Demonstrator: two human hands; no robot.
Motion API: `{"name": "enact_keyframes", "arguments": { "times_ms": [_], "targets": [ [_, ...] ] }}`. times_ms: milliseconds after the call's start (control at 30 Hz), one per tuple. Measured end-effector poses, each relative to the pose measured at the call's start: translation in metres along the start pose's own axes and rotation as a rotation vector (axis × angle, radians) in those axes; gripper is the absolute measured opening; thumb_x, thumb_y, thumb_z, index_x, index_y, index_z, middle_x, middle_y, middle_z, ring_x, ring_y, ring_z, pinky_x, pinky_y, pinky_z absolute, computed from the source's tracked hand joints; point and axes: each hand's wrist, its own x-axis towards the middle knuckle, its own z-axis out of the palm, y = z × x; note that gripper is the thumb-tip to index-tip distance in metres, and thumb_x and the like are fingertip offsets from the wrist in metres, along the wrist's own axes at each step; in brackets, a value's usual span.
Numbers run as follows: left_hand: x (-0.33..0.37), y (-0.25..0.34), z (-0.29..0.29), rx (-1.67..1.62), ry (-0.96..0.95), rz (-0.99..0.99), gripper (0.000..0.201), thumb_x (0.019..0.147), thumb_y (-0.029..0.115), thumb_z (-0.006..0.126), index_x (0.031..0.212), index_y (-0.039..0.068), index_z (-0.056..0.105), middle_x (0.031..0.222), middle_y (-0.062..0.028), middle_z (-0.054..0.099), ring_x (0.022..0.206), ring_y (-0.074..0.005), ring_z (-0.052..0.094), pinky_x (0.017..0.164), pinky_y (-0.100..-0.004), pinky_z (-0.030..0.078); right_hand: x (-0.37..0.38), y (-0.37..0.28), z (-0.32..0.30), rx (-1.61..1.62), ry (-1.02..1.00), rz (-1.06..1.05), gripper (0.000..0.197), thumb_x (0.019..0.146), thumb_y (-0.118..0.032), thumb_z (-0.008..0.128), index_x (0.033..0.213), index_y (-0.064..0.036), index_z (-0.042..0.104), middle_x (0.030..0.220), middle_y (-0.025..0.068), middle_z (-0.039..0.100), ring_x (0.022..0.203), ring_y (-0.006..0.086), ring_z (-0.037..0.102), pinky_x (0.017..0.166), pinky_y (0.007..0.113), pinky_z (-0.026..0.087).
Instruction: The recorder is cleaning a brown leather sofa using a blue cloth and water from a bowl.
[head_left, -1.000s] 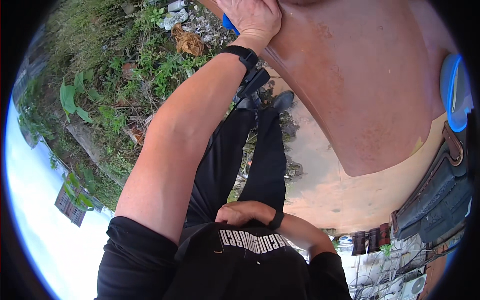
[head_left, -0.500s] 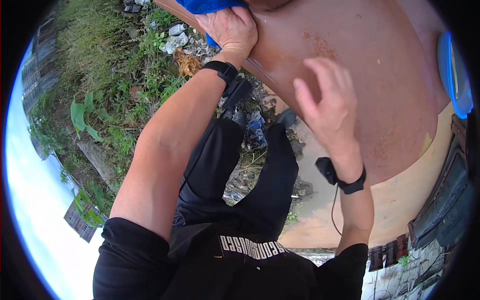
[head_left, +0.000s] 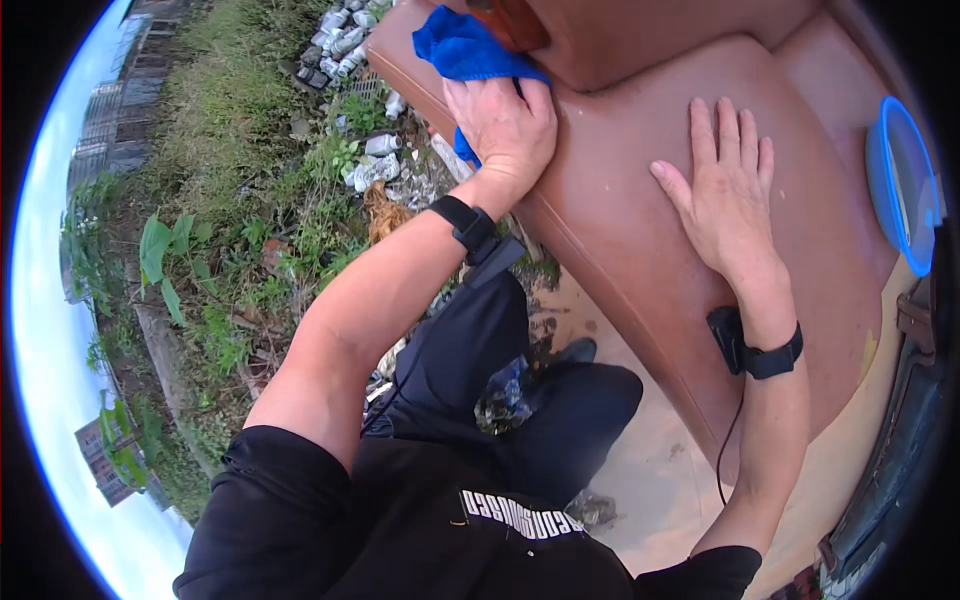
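A brown leather-like sofa seat point(head_left: 610, 210) stretches in front of me, with scuffs and a pale worn patch near its right corner. At its far left edge my left hand point(head_left: 508, 128) grips a blue cloth point(head_left: 468, 48) and presses it to the surface. The cloth spreads beyond the fingers, and a bit of it hangs over the side; the fingertips are partly hidden. Flat on the middle of the seat lies my right hand point(head_left: 725, 205), its fingers stretched out and holding nothing.
A blue-rimmed basin point(head_left: 905, 190) stands at the seat's far right. Weeds point(head_left: 215, 180) and scattered bottles point(head_left: 340, 40) cover the ground to the left. A dark padded piece point(head_left: 895, 420) lies at the right edge. My bent legs are close to the seat's front side.
My right hand has come down from above the seat and now lies flat on it, farther right. The left hand stays on the cloth at the edge. The view has shifted, showing more sofa.
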Motion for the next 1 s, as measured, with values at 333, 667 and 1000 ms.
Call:
{"name": "enact_keyframes", "arguments": {
  "times_ms": [333,667,1000],
  "targets": [
    [-0.003,0.005,-0.035,-0.480,0.109,-0.066,0.030,0.077,0.018,0.063,0.098,-0.002,0.070,0.122,-0.0247,0.063,0.125,-0.0486,0.048,0.117,-0.0596,0.029,0.003,0.001,-0.004,-0.132,-0.195,0.080,0.074,0.107,-0.058,0.039,0.165,-0.0127,0.026,0.167,0.0239,0.027,0.154,0.0453,0.024,0.123,0.060,0.022],
    [-0.015,-0.018,-0.050,-0.523,0.091,0.002,0.030,0.078,0.024,0.069,0.102,0.006,0.076,0.124,-0.0198,0.066,0.132,-0.0490,0.048,0.116,-0.0621,0.032,-0.006,-0.063,0.001,-0.159,-0.204,0.460,0.067,0.109,-0.056,0.030,0.166,-0.0220,0.021,0.171,0.0192,0.022,0.154,0.0526,0.019,0.119,0.072,0.019],
    [-0.084,-0.049,-0.086,-0.685,0.045,0.189,0.051,0.075,0.035,0.077,0.118,0.008,0.071,0.139,-0.0186,0.057,0.137,-0.0504,0.042,0.117,-0.0644,0.028,-0.012,-0.061,0.004,-0.210,-0.120,0.502,0.065,0.110,-0.055,0.030,0.166,-0.0239,0.024,0.171,0.0156,0.025,0.155,0.0457,0.021,0.122,0.068,0.017]
  ]
}}
